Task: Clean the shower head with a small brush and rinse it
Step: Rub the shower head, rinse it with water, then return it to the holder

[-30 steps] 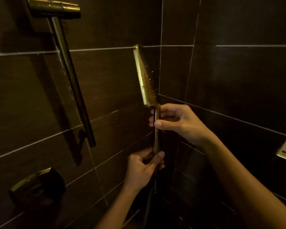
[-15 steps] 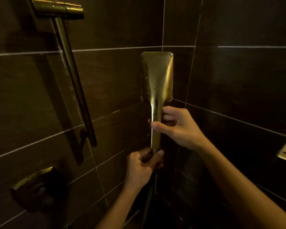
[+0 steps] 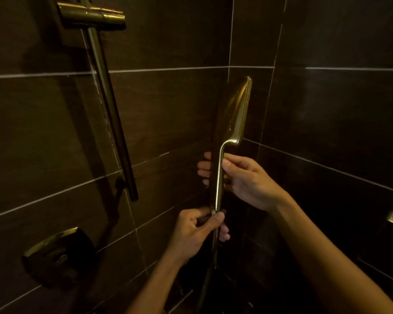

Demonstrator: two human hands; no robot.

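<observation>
1. A brass-coloured handheld shower head [image 3: 237, 112] stands upright before the corner of a dark tiled wall [image 3: 168, 109], held by a person with both hands.
2. Its long axis runs almost straight up: flat head on top, slim handle [image 3: 218, 189] below, hose [image 3: 215, 243] hanging from the bottom.
3. The right hand [image 3: 247, 180] grips the handle just under the head, thumb on the near side, fingers curled behind.
4. The left hand [image 3: 195, 230], lower down, pinches the joint where handle meets hose.
5. The head is turned edge-on, so its nozzles cannot be seen.
6. No brush is in view. The head lies directly above the right hand, the nearer one, so scrubbing likely means freeing that hand while the left steadies the base.
7. A slide bar [image 3: 109, 109] hangs well apart on the left, with a control plate [image 3: 57, 252] below it.
</observation>
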